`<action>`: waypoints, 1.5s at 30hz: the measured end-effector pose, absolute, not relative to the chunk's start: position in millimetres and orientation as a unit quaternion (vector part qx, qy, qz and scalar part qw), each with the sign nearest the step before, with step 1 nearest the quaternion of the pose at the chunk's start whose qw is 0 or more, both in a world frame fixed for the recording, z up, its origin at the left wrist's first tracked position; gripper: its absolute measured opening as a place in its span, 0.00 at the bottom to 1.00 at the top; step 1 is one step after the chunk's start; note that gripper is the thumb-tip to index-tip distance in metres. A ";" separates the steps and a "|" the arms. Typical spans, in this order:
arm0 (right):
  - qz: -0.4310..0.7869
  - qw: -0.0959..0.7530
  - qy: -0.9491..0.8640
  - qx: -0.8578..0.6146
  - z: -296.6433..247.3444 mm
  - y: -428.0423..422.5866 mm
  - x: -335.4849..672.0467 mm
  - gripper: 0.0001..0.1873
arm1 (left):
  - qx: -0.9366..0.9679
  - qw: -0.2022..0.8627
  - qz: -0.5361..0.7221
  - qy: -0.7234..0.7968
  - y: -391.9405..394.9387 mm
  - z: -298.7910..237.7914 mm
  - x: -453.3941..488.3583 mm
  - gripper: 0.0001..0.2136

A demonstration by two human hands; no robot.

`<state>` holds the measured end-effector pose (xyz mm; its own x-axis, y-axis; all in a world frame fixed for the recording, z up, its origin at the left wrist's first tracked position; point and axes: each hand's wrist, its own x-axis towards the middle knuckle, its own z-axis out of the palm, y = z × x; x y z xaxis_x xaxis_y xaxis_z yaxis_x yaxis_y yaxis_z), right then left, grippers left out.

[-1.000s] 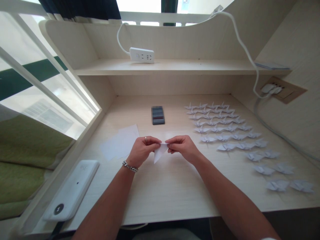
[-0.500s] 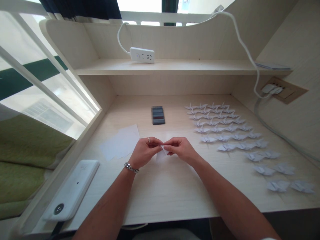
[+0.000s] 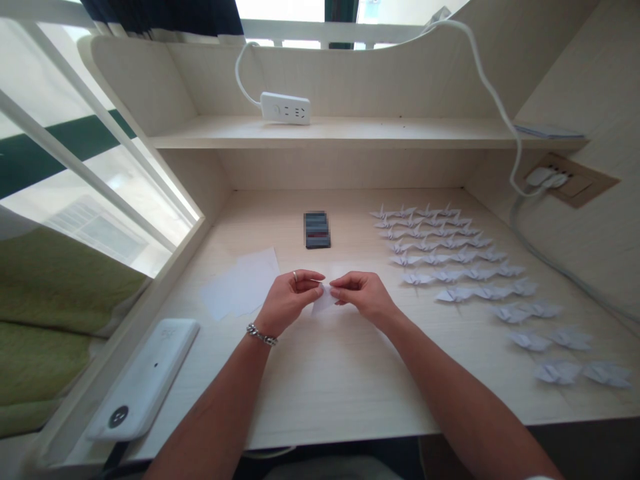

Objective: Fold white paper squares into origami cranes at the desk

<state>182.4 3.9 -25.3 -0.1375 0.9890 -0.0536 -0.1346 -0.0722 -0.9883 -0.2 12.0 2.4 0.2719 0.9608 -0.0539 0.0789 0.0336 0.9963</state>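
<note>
Between my hands is a small folded piece of white paper (image 3: 324, 303), just above the desk. My left hand (image 3: 293, 297), with a ring and a chain bracelet, pinches its left side between thumb and fingers. On the other side, my right hand (image 3: 364, 297) grips the paper's edge with thumb and forefinger. The fingers hide part of the folds. Loose white paper sheets (image 3: 243, 283) lie left of my left hand. Rows of folded white paper cranes (image 3: 445, 257) stand on the right part of the desk.
A dark, blurred-out phone-like object (image 3: 317, 230) lies behind my hands. At the left edge sits a white power bank-like device (image 3: 150, 373). A power strip (image 3: 285, 109) rests on the shelf (image 3: 350, 132); a white cable (image 3: 493, 97) hangs down to the wall socket (image 3: 575, 181).
My fingertips have moved slightly apart at the top of the paper, and the left fingers have lifted a little. The cranes and sheets stay where they were.
</note>
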 end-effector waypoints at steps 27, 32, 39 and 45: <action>0.555 0.505 -0.500 -0.433 -23.2 -0.1 179.0 0.13 | 0.530 0.548 0.436 0.478 8.5 -2.8 7.3 0.14; 0.547 0.493 -0.513 -0.441 -22.7 -1.3 178.3 0.13 | 0.543 0.538 0.450 0.462 8.9 -7.4 7.4 0.12; 0.550 0.483 -0.521 -0.438 -21.9 -1.8 177.0 0.14 | 0.545 0.543 0.447 0.456 9.0 -6.5 7.4 0.11; 0.552 0.462 -0.536 -0.442 -20.8 -1.4 179.5 0.14 | 0.545 0.543 0.422 0.479 9.2 -5.0 6.7 0.13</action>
